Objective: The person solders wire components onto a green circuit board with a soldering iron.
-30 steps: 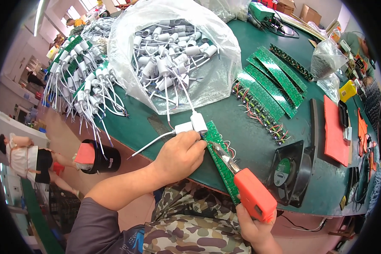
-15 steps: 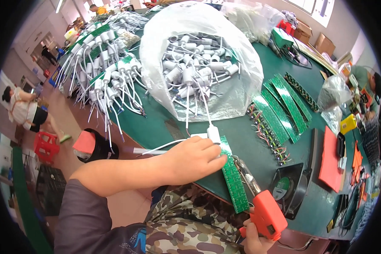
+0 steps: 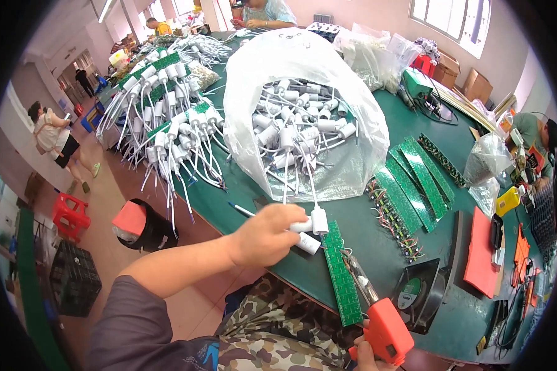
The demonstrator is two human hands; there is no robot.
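Observation:
My left hand (image 3: 269, 235) is closed, its fingertips round a white cylindrical part (image 3: 301, 224) beside the far end of a narrow green circuit board (image 3: 343, 278). A second white cylinder (image 3: 319, 220) with a wire stands at that end, and a third (image 3: 308, 243) lies just below the fingers. Low on the right, my right hand (image 3: 366, 355) grips the handle of a red soldering gun (image 3: 387, 331). Its metal tip points at the board's right edge, near the upper end; I cannot tell whether they touch.
Beyond my hands, a clear plastic bag (image 3: 247, 133) holds many wired white cylinders. Boards bearing more cylinders (image 3: 173, 133) are heaped left. Bare green boards (image 3: 414, 182), a black fan (image 3: 418, 294) and red sheet (image 3: 481, 253) lie right. A black bin (image 3: 158, 229) stands beside the table.
My left hand has drawn back left from the board's end, uncovering the cylinders there. The soldering gun stays beside the board. The whole view has shifted, with the scene sitting lower.

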